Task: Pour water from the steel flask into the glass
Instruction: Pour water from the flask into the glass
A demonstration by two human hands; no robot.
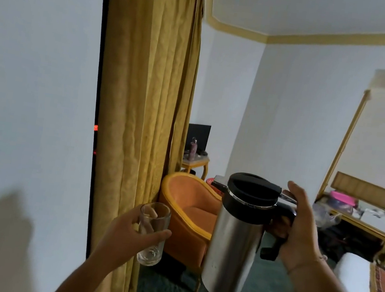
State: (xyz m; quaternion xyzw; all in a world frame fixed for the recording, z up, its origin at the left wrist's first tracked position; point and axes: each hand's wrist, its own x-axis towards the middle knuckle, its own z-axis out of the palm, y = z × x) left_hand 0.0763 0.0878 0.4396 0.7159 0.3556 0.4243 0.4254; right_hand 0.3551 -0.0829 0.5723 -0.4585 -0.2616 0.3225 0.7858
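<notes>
Low in the middle of the frame, the person holds two things up in the air. The left hand (124, 233) is wrapped around a clear glass (152, 234). The thumb lies across the front of the glass and the other fingers (149, 216) curl round the back, where they show through it. The glass stands nearly upright and looks empty.

Just to the right of it is the steel flask (234, 245), held by the right hand (299, 225). The flask is shiny silver with a black lid (252, 189) on top, and it leans a little. This hand is closed round the black handle (278, 232) on the flask's right side. The fingers go in behind the handle, so I cannot tell how tightly they are pressed. The thumb pokes up near the lid.

The glass and flask are near each other but not touching. Behind them sit an orange chair (192, 210) and a long yellow curtain (145, 89).
</notes>
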